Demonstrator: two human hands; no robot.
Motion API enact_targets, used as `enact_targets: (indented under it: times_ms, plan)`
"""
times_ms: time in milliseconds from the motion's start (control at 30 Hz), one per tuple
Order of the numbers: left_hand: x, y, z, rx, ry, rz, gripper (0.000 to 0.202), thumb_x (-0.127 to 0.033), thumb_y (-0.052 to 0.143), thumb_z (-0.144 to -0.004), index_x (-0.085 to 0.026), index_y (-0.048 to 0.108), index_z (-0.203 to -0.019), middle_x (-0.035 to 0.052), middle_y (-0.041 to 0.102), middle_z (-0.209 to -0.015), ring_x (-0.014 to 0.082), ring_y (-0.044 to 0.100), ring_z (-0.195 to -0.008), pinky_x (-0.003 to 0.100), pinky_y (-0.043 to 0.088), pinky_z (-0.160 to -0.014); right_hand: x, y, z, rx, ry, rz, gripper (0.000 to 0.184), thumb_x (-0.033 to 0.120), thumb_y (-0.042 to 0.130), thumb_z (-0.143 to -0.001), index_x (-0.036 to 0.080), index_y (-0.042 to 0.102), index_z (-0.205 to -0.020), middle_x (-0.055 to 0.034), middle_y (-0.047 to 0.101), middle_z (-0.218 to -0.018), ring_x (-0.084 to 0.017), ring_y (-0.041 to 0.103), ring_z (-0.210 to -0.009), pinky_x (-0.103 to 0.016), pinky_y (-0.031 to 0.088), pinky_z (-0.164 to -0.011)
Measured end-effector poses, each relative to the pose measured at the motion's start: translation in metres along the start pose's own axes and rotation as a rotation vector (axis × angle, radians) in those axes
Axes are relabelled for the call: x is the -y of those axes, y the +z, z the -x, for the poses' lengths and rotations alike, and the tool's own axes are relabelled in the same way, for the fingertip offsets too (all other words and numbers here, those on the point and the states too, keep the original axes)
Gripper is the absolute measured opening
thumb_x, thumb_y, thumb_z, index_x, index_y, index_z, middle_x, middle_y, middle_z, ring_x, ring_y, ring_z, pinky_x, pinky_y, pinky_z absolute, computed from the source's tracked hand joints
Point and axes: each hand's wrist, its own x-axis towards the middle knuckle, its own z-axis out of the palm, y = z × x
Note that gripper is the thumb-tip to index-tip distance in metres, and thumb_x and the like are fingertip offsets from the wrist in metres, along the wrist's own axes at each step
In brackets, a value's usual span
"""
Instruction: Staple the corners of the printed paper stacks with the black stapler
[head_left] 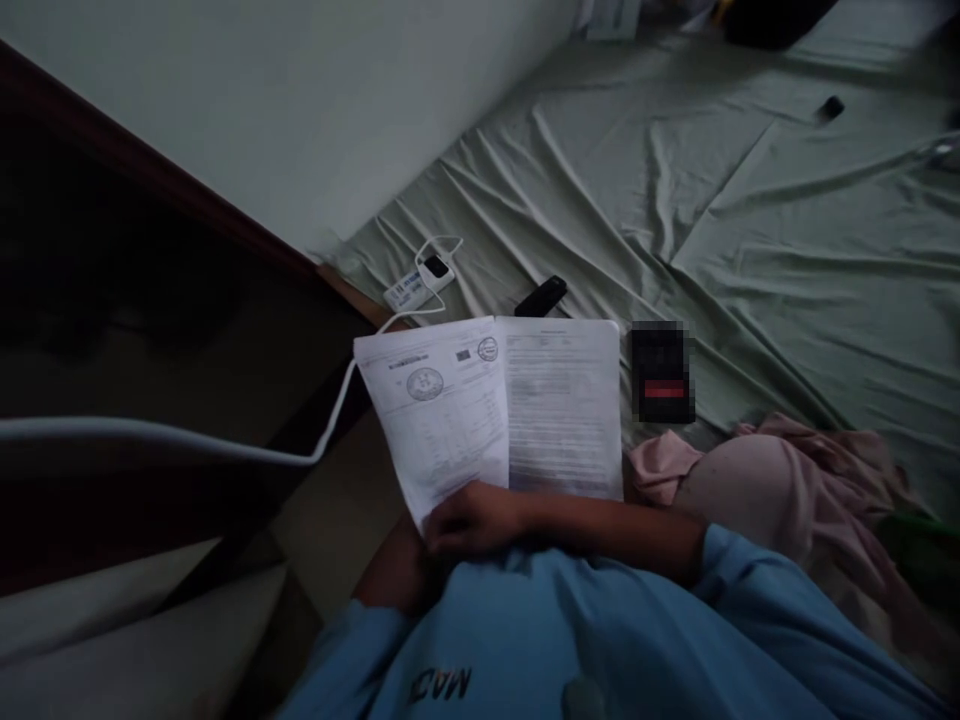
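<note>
An open set of printed papers (562,410) lies spread before my lap. Its left page (450,410) bears round stamps, and the right page is dense with text. My right hand (476,515) reaches across to the lower left corner of the left page, its fingers curled on the paper there. My left forearm comes in from below on the left; that hand is hidden behind my right hand and the paper. Just beyond the top edge of the papers rests a black object like a stapler (541,297).
A white power strip (412,288) with a black plug sits by the wall, its white cable (225,443) running left. Right of the papers are a dark blurred-out item (660,370) and pink cloth (787,480). A wrinkled pale sheet (750,250) spreads beyond.
</note>
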Motion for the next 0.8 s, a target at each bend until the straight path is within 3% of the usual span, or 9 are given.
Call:
enact_targets:
  times_ms: [133, 267, 533, 700, 800]
  plan:
    - [-0.010, -0.004, 0.001, 0.093, -0.061, -0.048, 0.048, -0.033, 0.059, -0.077, -0.016, 0.069, -0.121, 0.0124, 0.066, -0.129, 0.0324, 0.054, -0.129, 0.043, 0.038, -0.115, -0.008, -0.011, 0.007, 0.166, -0.011, -0.252, 0.013, 0.021, 0.063, -0.090, 0.010, 0.068, -0.095, -0.0024, 0.068, -0.090, -0.011, 0.061, -0.083, -0.020, 0.047, -0.081]
    - [-0.007, -0.006, 0.007, -0.006, -0.137, -0.161, 0.051, -0.032, 0.056, -0.071, -0.018, 0.070, -0.118, 0.0112, 0.066, -0.129, 0.0341, 0.055, -0.127, 0.044, 0.042, -0.111, -0.006, -0.007, 0.008, 0.317, -0.015, -0.187, 0.008, 0.015, 0.064, -0.087, 0.010, 0.068, -0.092, -0.0002, 0.066, -0.086, -0.010, 0.060, -0.080, -0.019, 0.046, -0.080]
    - [0.003, 0.002, 0.015, -0.083, -0.128, -0.175, 0.046, -0.038, 0.058, -0.066, -0.020, 0.074, -0.105, 0.0115, 0.069, -0.122, 0.0369, 0.059, -0.121, 0.046, 0.046, -0.108, -0.002, -0.009, 0.010, 0.291, -0.054, -0.177, 0.016, 0.020, 0.061, -0.089, 0.009, 0.067, -0.098, -0.0021, 0.066, -0.091, -0.012, 0.061, -0.084, -0.021, 0.047, -0.082]
    - [0.007, -0.006, 0.010, 0.061, -0.130, -0.250, 0.051, -0.036, 0.058, -0.064, -0.018, 0.072, -0.110, 0.0119, 0.070, -0.121, 0.0373, 0.058, -0.124, 0.045, 0.046, -0.109, -0.003, -0.009, 0.010, 0.283, -0.024, -0.201, 0.017, 0.022, 0.061, -0.090, 0.009, 0.068, -0.097, -0.0016, 0.067, -0.090, -0.011, 0.061, -0.083, -0.020, 0.047, -0.080]
    - [0.014, -0.008, 0.008, 0.055, -0.148, -0.247, 0.054, -0.034, 0.054, -0.065, -0.018, 0.071, -0.113, 0.0115, 0.068, -0.125, 0.0349, 0.057, -0.125, 0.043, 0.046, -0.109, -0.006, -0.006, 0.008, 0.272, -0.022, -0.181, 0.016, 0.023, 0.062, -0.089, 0.010, 0.068, -0.096, -0.0006, 0.067, -0.088, -0.011, 0.060, -0.082, -0.019, 0.046, -0.079]
